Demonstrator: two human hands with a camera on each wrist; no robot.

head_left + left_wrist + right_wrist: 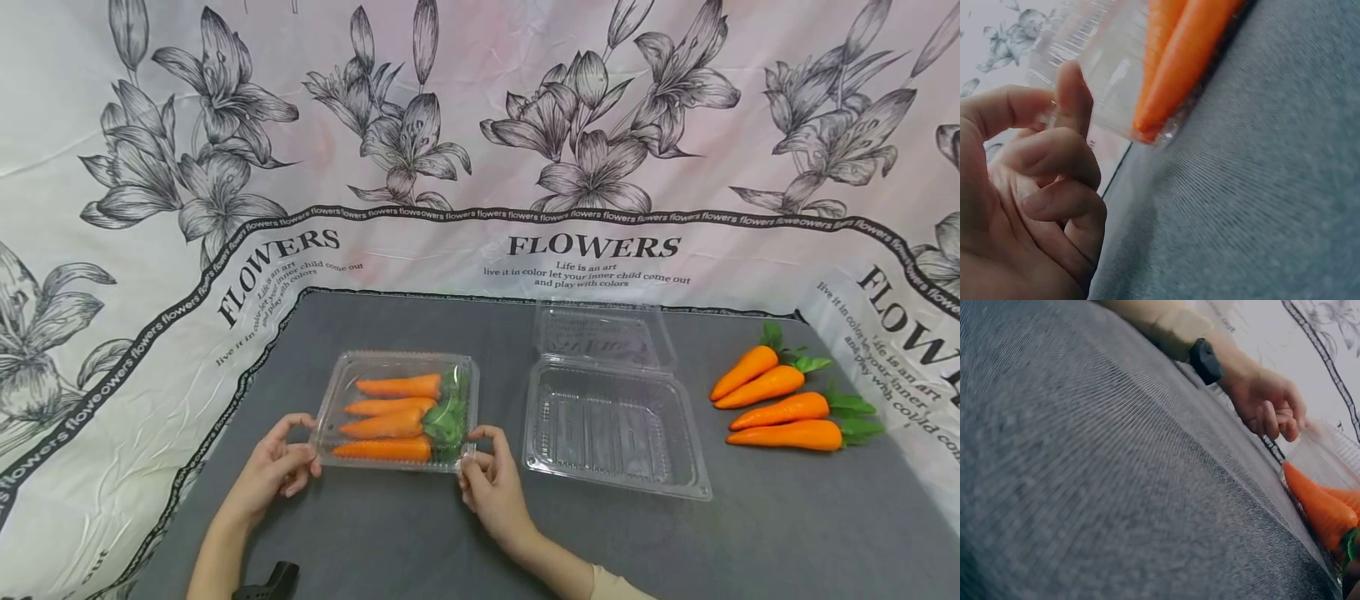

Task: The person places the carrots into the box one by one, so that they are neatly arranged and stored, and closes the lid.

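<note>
A clear plastic clamshell box (327,417) with its lid down holds several orange carrots (386,423), their green tops to the right. At its left edge, my left hand (273,467) pinches the rim between thumb and index finger; the left wrist view shows the other fingers curled beside the carrot tips (1147,125). My right hand (495,492) grips the front right corner with thumb and fingers. Almost all of that hand is out of the right wrist view, where the left hand (1272,406) appears at the box's far end.
Right of the closed box, a second clear clamshell box (615,425) stands with its lid (603,333) tipped back. Several loose carrots (783,408) lie farther right on the grey tabletop (390,533). A flower-printed cloth (450,267) rises behind the table and along its sides.
</note>
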